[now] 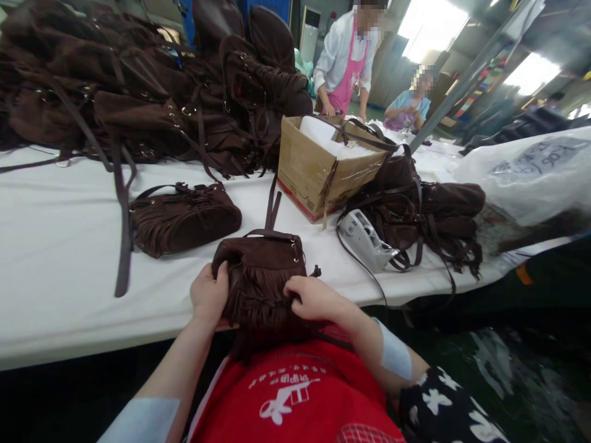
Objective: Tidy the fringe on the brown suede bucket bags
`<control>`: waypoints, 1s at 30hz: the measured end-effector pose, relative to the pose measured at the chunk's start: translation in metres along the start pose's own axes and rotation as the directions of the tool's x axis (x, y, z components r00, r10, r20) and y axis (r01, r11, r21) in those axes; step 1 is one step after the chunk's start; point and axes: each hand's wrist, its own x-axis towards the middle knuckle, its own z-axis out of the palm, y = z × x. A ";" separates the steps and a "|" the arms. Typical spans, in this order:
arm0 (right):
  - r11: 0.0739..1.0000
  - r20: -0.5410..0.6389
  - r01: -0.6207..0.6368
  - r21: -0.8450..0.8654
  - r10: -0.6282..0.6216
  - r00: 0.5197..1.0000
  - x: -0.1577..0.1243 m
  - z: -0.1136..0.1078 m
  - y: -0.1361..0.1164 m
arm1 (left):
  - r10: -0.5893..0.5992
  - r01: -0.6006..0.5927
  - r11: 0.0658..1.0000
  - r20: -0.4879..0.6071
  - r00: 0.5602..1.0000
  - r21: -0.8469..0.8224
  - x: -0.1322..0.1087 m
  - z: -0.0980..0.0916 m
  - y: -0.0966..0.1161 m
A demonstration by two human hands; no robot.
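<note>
A dark brown fringed handbag (263,264) lies at the table's front edge, close to my body. My left hand (210,295) grips its left side, thumb on the front and fingers hidden behind it. On the right, my right hand (311,298) has its fingers curled into the fringe, pinching at the strands. A strap and gold-coloured rings show along the bag's top. Just beyond and to the left, a second fringed handbag (184,218) rests on its side, with a long strap (122,246) hanging near it.
A large heap of brown bags (152,92) fills the back left of the white table (69,258). A cardboard box (318,178), a grey device (367,240) with a cord, more bags (401,215) and a plastic sack (530,172) stand right. Two people work beyond.
</note>
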 end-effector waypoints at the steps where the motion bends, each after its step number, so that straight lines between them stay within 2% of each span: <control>1: 0.996 0.085 0.038 0.083 -0.045 0.995 -0.015 -0.010 0.005 | 0.000 0.000 1.000 -0.003 1.000 0.001 0.000 0.000 0.000; 3: 0.962 0.312 0.045 0.269 -0.131 0.941 -0.046 -0.030 0.017 | -0.011 0.011 1.000 -0.015 1.000 0.005 0.001 0.001 -0.001; 4: 0.939 0.379 0.010 0.344 -0.148 0.914 -0.061 -0.038 0.023 | -0.018 0.019 1.000 -0.020 1.000 0.006 0.002 0.002 -0.001; 5: 0.920 0.377 -0.031 0.391 -0.129 0.917 -0.073 -0.044 0.027 | -0.025 0.025 1.000 -0.023 0.999 0.006 0.002 0.002 -0.001; 6: 0.906 0.312 -0.063 0.418 -0.078 0.947 -0.082 -0.048 0.030 | -0.027 0.027 1.000 -0.021 0.999 0.005 0.003 0.003 -0.001; 7: 0.902 0.191 -0.078 0.425 -0.005 0.982 -0.087 -0.048 0.031 | -0.026 0.026 1.000 -0.019 0.999 0.006 0.003 0.004 -0.001; 8: 0.906 0.045 -0.074 0.416 0.061 0.997 -0.088 -0.045 0.030 | -0.022 0.022 1.000 -0.018 1.000 0.007 0.004 0.004 -0.001; 10: 0.934 -0.186 -0.040 0.356 0.113 0.976 -0.081 -0.030 0.024 | -0.017 0.018 1.000 -0.019 1.000 0.015 0.004 0.005 -0.001; 11: 0.951 -0.245 -0.023 0.308 0.103 0.964 -0.073 -0.020 0.019 | -0.016 0.016 1.000 -0.018 1.000 0.018 0.004 0.005 -0.001; 13: 0.985 -0.285 -0.020 0.173 0.069 0.956 -0.053 0.003 0.010 | -0.016 0.016 1.000 -0.018 1.000 0.021 0.004 0.005 -0.001; 16: 0.995 -0.253 -0.081 -0.050 0.066 0.965 -0.027 0.027 0.000 | -0.009 0.010 1.000 -0.019 1.000 0.019 0.004 0.004 -0.002; 18: 0.979 -0.206 -0.126 -0.158 0.092 0.974 -0.019 0.031 0.001 | -0.010 0.010 1.000 -0.015 1.000 0.024 0.004 0.003 -0.002; 20: 0.968 -0.113 -0.126 -0.215 0.103 0.988 -0.022 0.024 0.009 | -0.013 0.014 1.000 -0.014 1.000 0.020 0.004 0.003 -0.002; 23: 0.971 0.037 -0.055 -0.234 0.066 0.997 -0.039 0.006 0.022 | -0.010 0.010 1.000 -0.012 1.000 0.005 0.002 0.003 -0.001; 26: 0.964 0.103 -0.026 -0.266 0.055 0.993 -0.057 -0.009 0.026 | 0.005 -0.006 1.000 0.009 1.000 0.022 0.000 0.003 0.001; 30: 0.937 0.160 -0.044 -0.346 0.105 0.982 -0.063 -0.014 0.014 | 0.014 -0.016 0.998 0.037 0.999 0.054 -0.002 0.003 0.003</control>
